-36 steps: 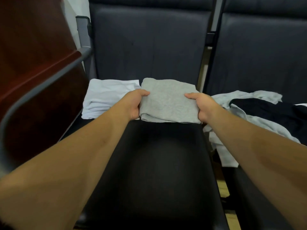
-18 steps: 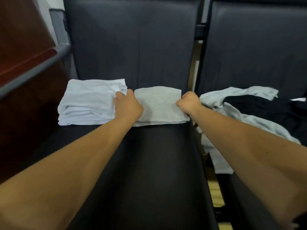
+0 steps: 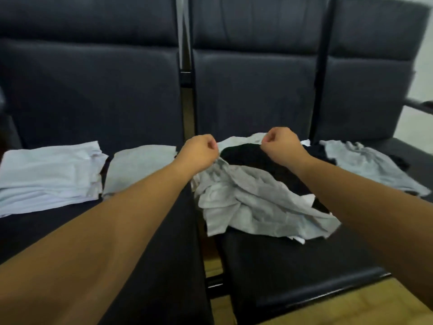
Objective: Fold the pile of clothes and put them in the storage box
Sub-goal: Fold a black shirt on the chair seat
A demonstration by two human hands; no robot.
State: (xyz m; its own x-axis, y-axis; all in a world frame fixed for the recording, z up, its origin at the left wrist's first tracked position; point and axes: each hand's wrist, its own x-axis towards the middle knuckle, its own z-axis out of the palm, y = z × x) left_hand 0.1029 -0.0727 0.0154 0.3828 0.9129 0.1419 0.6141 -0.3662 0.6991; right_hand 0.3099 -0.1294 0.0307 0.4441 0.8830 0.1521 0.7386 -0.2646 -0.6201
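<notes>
Head view of a person's two bare forearms reaching over a row of dark padded seats. The left hand and right hand are both raised with fingers curled into the palm. Each pinches one end of the pale upper edge of a crumpled grey garment, and that edge runs as a narrow strip between the two hands. The exact finger contact is blurred. The rest of this garment hangs and bunches below and nearer than the hands, spreading across the seat under the right forearm and spilling toward the gap between seats beneath the left hand. A black garment lies directly between and just below the hands, partly covered by the grey cloth. Together they form the unfolded pile. To the right of the right hand, well apart from it, a second grey garment lies loosely spread over more dark cloth. To the left of the left hand, a folded grey piece lies flat on the neighbouring seat, just beside the left wrist. Farther left, touching or nearly touching it, sits a folded white stack of several layers. The upright seat backs rise beyond the hands. A strip of wooden floor shows below the right forearm.
</notes>
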